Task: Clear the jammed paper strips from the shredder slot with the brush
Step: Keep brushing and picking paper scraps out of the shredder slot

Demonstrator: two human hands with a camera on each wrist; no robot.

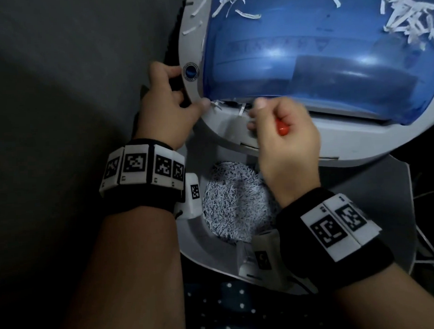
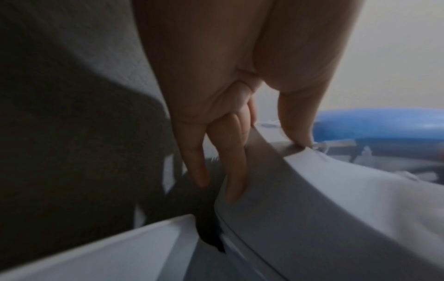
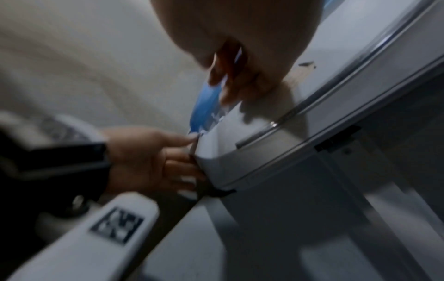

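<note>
Now, right hand [image 1: 285, 135] clutching red-handled brush [image 1: 281, 129] at slot, left hand [image 1: 169, 109] gripping shredder [image 1: 308, 141] edge

no readable text, only coded square markers [image 1: 134, 163] on wristbands [image 1: 143, 191]

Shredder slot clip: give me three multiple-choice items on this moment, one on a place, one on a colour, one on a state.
1. Where does the heap of shredded paper lie?
A. in the bin below the shredder head
B. on the blue cover
C. in the left hand

2. What colour is the brush handle?
A. green
B. red-orange
C. white

3. What is the left hand doing?
A. hanging idle
B. holding the brush
C. gripping the shredder head's edge

Key: 1 A, heap sits under the head; 2 B, its end shows in the right hand; 3 C, thumb on top, fingers beneath.
</note>
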